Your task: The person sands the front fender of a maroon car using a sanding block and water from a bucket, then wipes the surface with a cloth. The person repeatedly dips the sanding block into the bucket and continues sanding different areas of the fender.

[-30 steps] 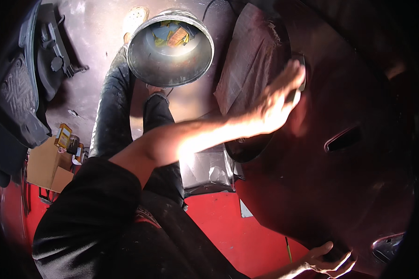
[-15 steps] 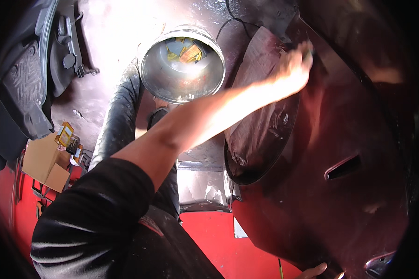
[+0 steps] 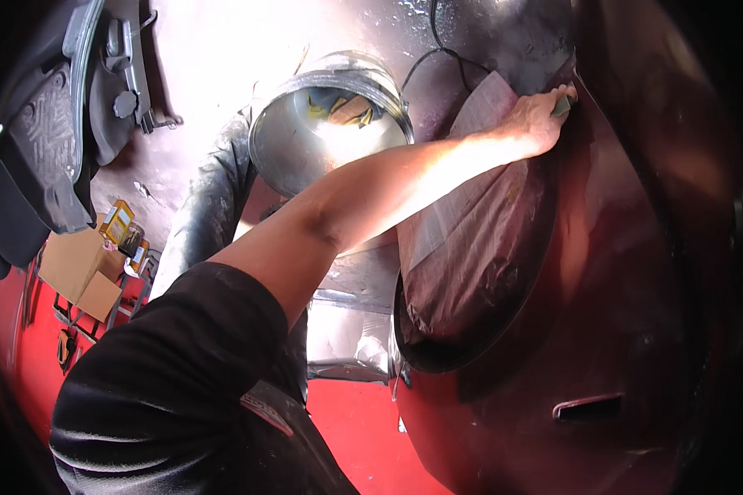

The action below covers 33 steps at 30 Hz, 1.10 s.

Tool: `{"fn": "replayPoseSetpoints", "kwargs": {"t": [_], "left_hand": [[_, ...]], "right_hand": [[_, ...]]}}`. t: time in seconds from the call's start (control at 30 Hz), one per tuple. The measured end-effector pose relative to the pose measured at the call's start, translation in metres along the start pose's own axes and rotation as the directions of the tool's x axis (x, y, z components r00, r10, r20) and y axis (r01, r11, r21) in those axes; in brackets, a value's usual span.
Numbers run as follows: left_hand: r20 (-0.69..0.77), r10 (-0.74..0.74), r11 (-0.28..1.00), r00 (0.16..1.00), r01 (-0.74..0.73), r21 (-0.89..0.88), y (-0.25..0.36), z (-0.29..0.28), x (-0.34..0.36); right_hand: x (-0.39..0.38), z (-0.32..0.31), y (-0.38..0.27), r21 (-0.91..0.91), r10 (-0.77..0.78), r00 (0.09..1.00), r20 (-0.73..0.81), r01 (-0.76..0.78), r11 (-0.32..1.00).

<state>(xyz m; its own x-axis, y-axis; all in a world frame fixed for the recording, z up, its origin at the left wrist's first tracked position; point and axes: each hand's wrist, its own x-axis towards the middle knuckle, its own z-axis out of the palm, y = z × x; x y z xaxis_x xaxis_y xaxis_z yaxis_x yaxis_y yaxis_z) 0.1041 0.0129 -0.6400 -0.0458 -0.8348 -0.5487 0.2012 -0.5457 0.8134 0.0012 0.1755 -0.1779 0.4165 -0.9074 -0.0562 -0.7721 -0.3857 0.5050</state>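
Head view: our left hand (image 3: pixel 539 124) had fingers (image 3: pixel 565 91) clamped on small greenish pad (image 3: pixel 563 106) at dark red panel (image 3: pixel 611 346), just beside reddish sheet (image 3: pixel 470 256); right hand out of view; we judged pad best kept flat, pressure even

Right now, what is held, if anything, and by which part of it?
The left hand holds a small greenish pad; the hand hides exactly where it is gripped. The right hand is out of view.
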Motion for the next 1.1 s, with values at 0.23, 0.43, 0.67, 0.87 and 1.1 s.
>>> {"fn": "replayPoseSetpoints", "kwargs": {"t": [0.23,0.43,0.67,0.87,1.1], "left_hand": [[0.006,-0.046,0.999,0.999,0.046,0.016,0.003,-0.027,0.068],[0.031,0.013,0.999,0.999,-0.014,0.029,-0.03,-0.017,0.074],[0.003,0.227,0.974,0.974,-0.227,-0.013,-0.055,-0.02,0.083],[0.047,0.081,0.985,0.996,-0.087,0.148,-0.024,-0.033,0.118],[-0.065,0.095,0.995,0.993,-0.094,0.022,-0.028,-0.009,0.031]], "right_hand": [[0.003,0.02,-0.009,0.061,-0.017,1.0,0.004,0.017,0.998],[0.002,0.029,-0.017,0.095,0.012,1.0,0.024,-0.014,0.995],[0.0,0.035,-0.02,0.125,0.018,0.999,0.049,-0.024,0.992],[0.0,0.039,-0.021,0.155,0.009,0.999,0.052,-0.017,0.988],[-0.005,0.038,-0.026,0.166,0.043,0.996,0.083,-0.056,0.985]]}}
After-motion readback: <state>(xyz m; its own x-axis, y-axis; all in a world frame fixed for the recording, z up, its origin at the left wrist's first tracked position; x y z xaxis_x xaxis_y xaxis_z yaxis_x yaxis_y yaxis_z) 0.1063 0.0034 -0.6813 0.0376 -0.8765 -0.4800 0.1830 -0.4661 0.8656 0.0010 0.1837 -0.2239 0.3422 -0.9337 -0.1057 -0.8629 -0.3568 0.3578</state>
